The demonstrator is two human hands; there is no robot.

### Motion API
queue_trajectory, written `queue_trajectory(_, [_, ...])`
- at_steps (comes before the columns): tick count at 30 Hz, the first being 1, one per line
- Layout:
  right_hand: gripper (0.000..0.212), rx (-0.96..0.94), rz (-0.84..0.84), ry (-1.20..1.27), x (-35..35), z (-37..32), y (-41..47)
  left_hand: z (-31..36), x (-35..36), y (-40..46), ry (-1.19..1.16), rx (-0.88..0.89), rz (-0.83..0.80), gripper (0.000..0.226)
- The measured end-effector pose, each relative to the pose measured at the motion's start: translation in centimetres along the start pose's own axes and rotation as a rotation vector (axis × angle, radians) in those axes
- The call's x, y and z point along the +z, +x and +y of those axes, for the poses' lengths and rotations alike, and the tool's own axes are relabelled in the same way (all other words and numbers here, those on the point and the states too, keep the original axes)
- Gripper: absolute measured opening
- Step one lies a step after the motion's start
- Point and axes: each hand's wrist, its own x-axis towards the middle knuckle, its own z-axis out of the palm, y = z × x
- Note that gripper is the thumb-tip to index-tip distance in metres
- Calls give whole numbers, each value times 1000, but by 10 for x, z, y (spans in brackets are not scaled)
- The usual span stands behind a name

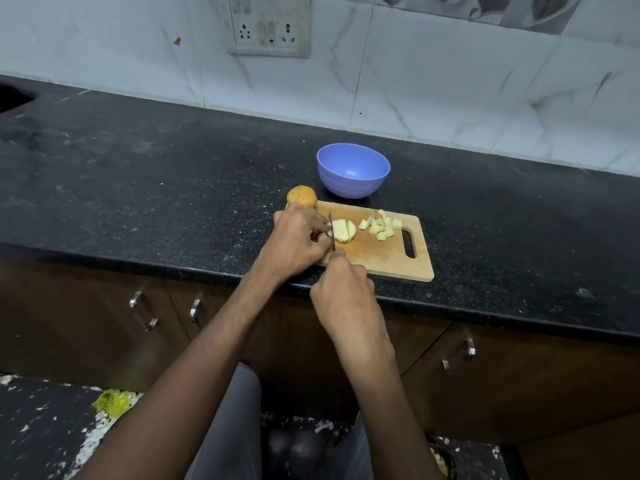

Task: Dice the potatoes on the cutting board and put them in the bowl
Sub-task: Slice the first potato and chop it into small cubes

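Your right hand [341, 289] is curled tight round the handle of a knife [331, 233], the handle itself hidden inside your fist, and the thin blade stands edge-down at the left end of the potato half [343, 231] you are cutting. Your left hand [298, 240] steadies that piece, its fingers bent and pinching the potato just left of the blade, so the two hands sit close together over the near left part of the cutting board [377, 254]. The potato half lies cut face down, already scored into several parallel strips that hold together as one lump. To its right, toward the board's slotted handle, lies a small heap of diced pieces [381, 226], pale yellow and loosely piled, apart from the lump under the knife. At the far left corner of the board a whole unpeeled potato [302, 196] rests, just beyond your left knuckles. The board lies on the dark speckled bench [138, 188], its near edge close to the bench's front lip. Just behind the board stands the blue bowl [353, 174], upright, with no potato visible inside it. Beyond the bench rises a white tiled wall with a switch and socket plate [269, 26]. Below the bench front you see brown cabinet doors with metal handles [143, 311].
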Motion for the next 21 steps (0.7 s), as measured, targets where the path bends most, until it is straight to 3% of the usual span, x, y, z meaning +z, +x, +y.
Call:
queue_trajectory(6, [27, -48, -32, 313, -1, 27, 10, 8, -5, -1, 17, -9, -36, 18])
queue_trajectory(10, [19, -63, 47, 515, -9, 43, 8, 8, -6, -1, 0, -20, -82, 28])
queue_trajectory(13, [17, -93, 243, 400, -18, 51, 16, 6, -4, -1, 10, -23, -120, 33])
queue_trajectory(15, [32, -81, 351, 248, -23, 56, 28, 5, -3, -1, 15, -13, -123, 30])
queue_trajectory(19, [55, -90, 366, 119, -20, 55, 48, 5, -5, -1, -6, -10, -103, 33])
queue_trajectory(21, [56, -113, 364, 85, -12, 51, 56, 5, -5, -1, -16, -4, -84, 32])
